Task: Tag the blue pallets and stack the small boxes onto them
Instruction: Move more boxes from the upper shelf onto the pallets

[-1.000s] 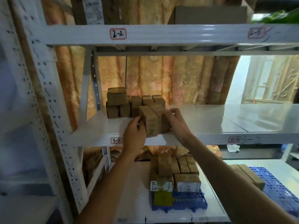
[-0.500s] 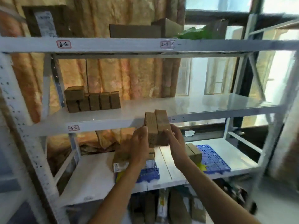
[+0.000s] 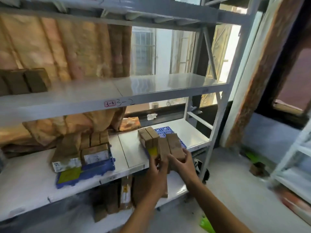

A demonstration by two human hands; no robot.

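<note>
Grey metal shelving unit, several tiers; lower shelf carries the work. Bare shelf surface between the two blue pallets, and more bare surface at the far left; right upright post close beside the right pallet. Middle shelf bare across its right half, with a row of brown boxes at its far left edge. Pink tag "3-3" on the middle shelf's front edge, with handwritten "3-2" just beside it. Left blue pallet loaded with small boxes in rows, two of them with white labels, writing too blurred to read; yellow tag on the pallet's front left part. Right blue pallet mostly hidden behind a pair of upright small boxes; yellow tag visible at its front. Two held boxes, plain brown card, pressed side by side, over the front of the right pallet and just beside the standing pair. Left hand grasping the held boxes from the near left, right hand curled round their near right end. Further packages on the bottom shelf, details blurred.
</note>
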